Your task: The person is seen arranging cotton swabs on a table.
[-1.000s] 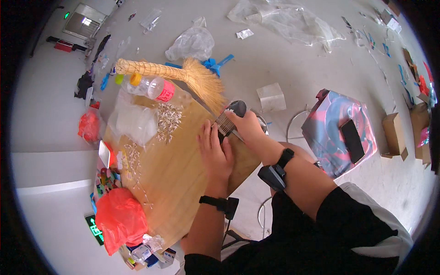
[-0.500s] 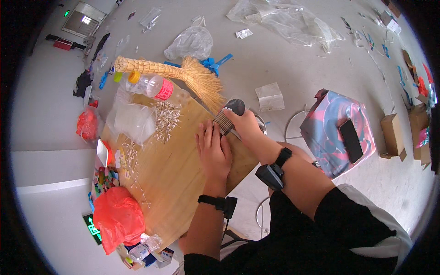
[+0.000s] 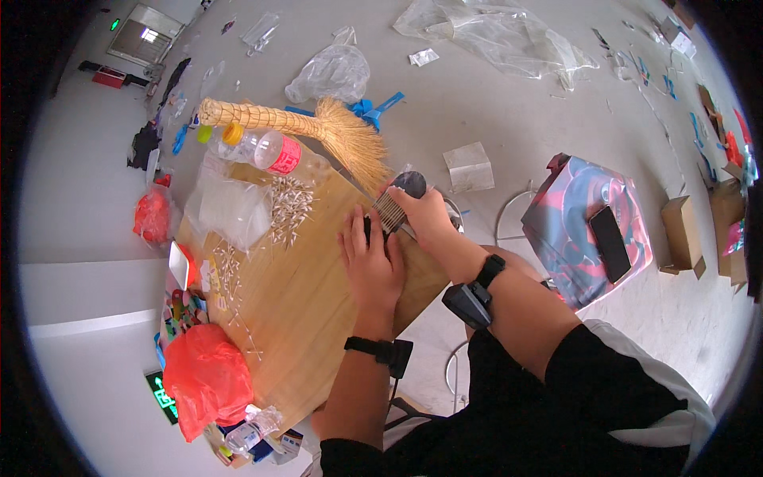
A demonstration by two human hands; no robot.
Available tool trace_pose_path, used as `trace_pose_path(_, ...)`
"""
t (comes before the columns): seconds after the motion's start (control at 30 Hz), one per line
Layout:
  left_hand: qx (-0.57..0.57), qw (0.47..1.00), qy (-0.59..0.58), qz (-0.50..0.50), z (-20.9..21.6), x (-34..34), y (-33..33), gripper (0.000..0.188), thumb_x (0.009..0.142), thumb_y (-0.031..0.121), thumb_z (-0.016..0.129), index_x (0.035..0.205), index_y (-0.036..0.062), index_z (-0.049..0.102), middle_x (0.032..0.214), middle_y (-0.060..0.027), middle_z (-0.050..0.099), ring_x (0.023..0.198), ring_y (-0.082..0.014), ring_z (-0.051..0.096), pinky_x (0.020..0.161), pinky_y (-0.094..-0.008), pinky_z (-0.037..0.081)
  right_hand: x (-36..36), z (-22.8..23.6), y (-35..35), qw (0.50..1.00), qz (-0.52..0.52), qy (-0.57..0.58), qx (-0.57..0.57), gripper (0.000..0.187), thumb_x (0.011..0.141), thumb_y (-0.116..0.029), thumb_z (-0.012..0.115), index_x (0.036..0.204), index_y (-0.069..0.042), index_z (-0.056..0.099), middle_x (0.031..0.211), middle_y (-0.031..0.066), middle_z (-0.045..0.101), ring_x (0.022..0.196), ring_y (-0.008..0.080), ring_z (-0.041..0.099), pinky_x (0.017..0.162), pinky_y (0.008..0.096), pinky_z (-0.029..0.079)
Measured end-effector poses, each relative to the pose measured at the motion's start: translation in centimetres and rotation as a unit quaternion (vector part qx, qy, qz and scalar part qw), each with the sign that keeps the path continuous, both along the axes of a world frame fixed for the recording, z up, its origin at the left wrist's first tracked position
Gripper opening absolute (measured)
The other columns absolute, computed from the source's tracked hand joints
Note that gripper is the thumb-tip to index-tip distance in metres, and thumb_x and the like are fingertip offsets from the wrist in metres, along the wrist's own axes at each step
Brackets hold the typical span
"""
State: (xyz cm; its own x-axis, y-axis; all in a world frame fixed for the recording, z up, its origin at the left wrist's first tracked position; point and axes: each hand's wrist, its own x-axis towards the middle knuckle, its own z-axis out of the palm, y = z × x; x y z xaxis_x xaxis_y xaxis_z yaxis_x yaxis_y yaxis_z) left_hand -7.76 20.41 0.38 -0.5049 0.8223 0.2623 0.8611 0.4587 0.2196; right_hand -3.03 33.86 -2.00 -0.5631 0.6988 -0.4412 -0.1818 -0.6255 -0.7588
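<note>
My right hand (image 3: 433, 221) is closed around a dark comb-like object (image 3: 391, 211) with a rounded black end and a row of slim parallel bars, at the table's right edge. Beside it, my left hand (image 3: 372, 270) lies palm down on the wooden table (image 3: 310, 318), fingers stretched forward. Its fingertips meet the near side of the object, and something dark shows between two of them. Just beyond the object is a straw hand broom (image 3: 350, 143), its bristles close to my right hand.
Clear bottles (image 3: 278, 153), a plastic bag (image 3: 230, 208) and scattered cotton swabs (image 3: 290, 211) cover the far left of the table. A red bag (image 3: 208, 374) sits at its near left. Right of the table, a phone (image 3: 610, 244) rests on a patterned stool (image 3: 572, 215).
My left fingers have parted slightly, uncovering a dark patch between them. My right hand and the comb-like object hold nearly the same place.
</note>
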Motion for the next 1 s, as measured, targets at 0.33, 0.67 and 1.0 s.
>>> trace_pose_path(0.33, 0.145, 0.982, -0.121, -0.010, -0.7, -0.6, -0.4, 0.055, 0.102, 0.019, 0.046, 0.150, -0.0052, 0.035, 0.149, -0.0219, 0.048, 0.142, -0.0404, 0.039, 0.121, -0.0565, 0.021, -0.4, -0.1, 0.2, 1.000, -0.012, -0.007, -0.019, 0.023, 0.094, -0.018, 0.070, 0.108, -0.001, 0.069, 0.096, 0.0071, 0.073, 0.089, 0.0166, 0.069, 0.077, 0.0339, 0.055)
trace_pose_path(0.67, 0.127, 0.975, -0.182, -0.022, -0.3, -0.8, -0.8, 0.055, 0.106, 0.020, 0.037, 0.152, -0.0094, 0.029, 0.147, -0.0213, 0.052, 0.142, -0.0410, 0.038, 0.122, -0.0515, 0.017, -0.6, 0.7, 0.7, 0.947, -0.035, 0.237, -0.212, 0.035, 0.107, -0.013, 0.047, 0.139, 0.001, 0.049, 0.136, 0.0139, 0.060, 0.125, 0.0262, 0.060, 0.106, 0.0419, 0.050)
trace_pose_path(1.0, 0.103, 0.981, -0.155, -0.049, -0.4, -0.9, -0.4, 0.054, 0.105, 0.025, 0.039, 0.149, -0.0070, 0.039, 0.153, -0.0261, 0.043, 0.146, -0.0447, 0.032, 0.122, -0.0536, 0.018, -0.6, 0.6, 0.6, 0.957, -0.031, 0.217, -0.189, 0.037, 0.103, -0.007, 0.051, 0.138, 0.003, 0.048, 0.137, 0.0149, 0.059, 0.125, 0.0269, 0.060, 0.106, 0.0414, 0.050)
